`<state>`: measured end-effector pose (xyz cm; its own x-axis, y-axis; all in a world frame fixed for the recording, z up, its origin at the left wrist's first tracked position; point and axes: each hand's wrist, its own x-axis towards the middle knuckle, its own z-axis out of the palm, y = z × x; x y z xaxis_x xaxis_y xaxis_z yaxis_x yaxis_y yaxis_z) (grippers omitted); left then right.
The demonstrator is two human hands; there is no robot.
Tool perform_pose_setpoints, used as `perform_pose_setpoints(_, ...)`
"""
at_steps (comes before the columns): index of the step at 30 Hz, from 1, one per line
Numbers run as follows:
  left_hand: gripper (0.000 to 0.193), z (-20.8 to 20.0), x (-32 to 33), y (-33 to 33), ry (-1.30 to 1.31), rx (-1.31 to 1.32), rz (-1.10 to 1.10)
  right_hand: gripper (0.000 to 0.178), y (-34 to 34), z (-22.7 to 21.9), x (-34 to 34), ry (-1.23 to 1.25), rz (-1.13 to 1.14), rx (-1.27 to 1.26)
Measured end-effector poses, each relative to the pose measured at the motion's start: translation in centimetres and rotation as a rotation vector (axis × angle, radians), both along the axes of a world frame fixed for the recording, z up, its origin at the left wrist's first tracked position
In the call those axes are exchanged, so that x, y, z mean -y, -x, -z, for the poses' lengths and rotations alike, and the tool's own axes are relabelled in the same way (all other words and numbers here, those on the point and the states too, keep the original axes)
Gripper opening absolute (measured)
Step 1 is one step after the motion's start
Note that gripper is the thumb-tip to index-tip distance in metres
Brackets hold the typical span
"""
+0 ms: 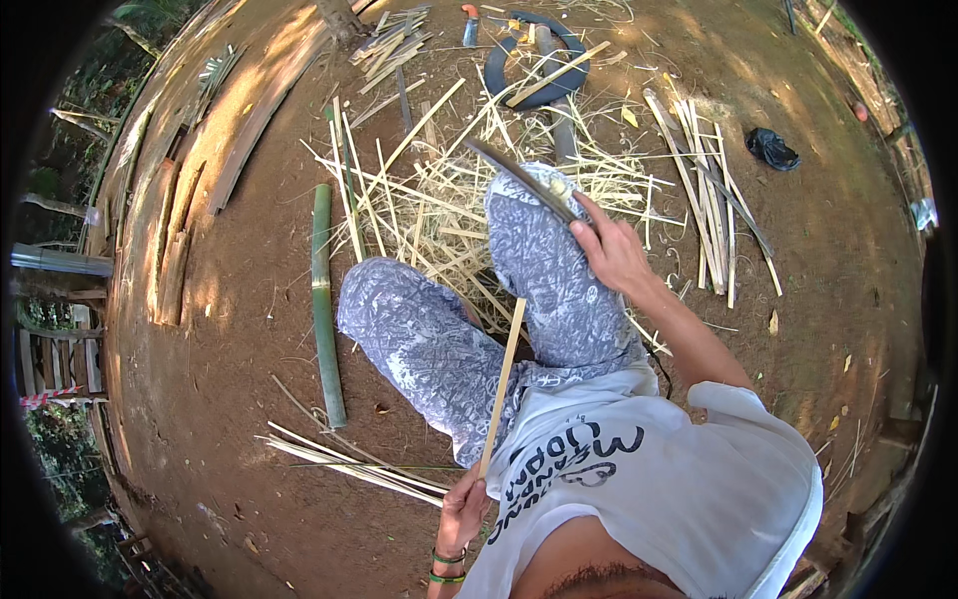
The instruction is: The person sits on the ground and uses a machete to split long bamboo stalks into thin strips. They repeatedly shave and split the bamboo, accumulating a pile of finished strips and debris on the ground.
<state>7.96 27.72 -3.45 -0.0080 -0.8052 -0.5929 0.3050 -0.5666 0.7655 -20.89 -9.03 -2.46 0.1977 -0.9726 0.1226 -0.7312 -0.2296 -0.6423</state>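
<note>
My left hand [462,507], with bands at the wrist, is closed around the lower end of a flat, pale bamboo strip [504,384]. The strip stands up in front of my body and crosses my lap. Over my right knee, my right hand [613,250] grips a long-bladed knife [519,178]. Its dark blade points up and to the left, and the fingers hide its handle end. The strip and the blade are apart. Thin bamboo shavings [449,200] lie heaped around and beyond my knees.
A green bamboo pole [323,299] and pale strips [359,467] lie to my left. On the right are more strips [714,200] and a black plastic bag [771,150]. A black tyre-like ring [496,75] and an orange-handled saw [470,30] lie ahead.
</note>
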Motion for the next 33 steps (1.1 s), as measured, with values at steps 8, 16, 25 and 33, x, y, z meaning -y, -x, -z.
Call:
perform_pose_setpoints(8,0.042,-1.3,4.8,-0.1,0.049,-0.046,0.014,0.044,-1.3,-7.5,-2.2,-0.375,-0.034,0.648)
perform_pose_setpoints(16,0.046,-2.9,11.3,-2.7,0.27,0.155,0.257,0.023,-2.1,-9.9,0.1,-0.378,-0.197,0.814)
perform_pose_setpoints(25,0.043,-8.1,15.1,-7.2,0.196,0.021,0.516,0.02,-2.2,-12.7,0.4,-0.665,-0.321,1.421)
perform_pose_setpoints(33,0.046,-8.5,19.2,-4.6,0.17,0.138,0.409,0.022,-1.7,-12.0,3.2,-0.304,-0.125,1.103)
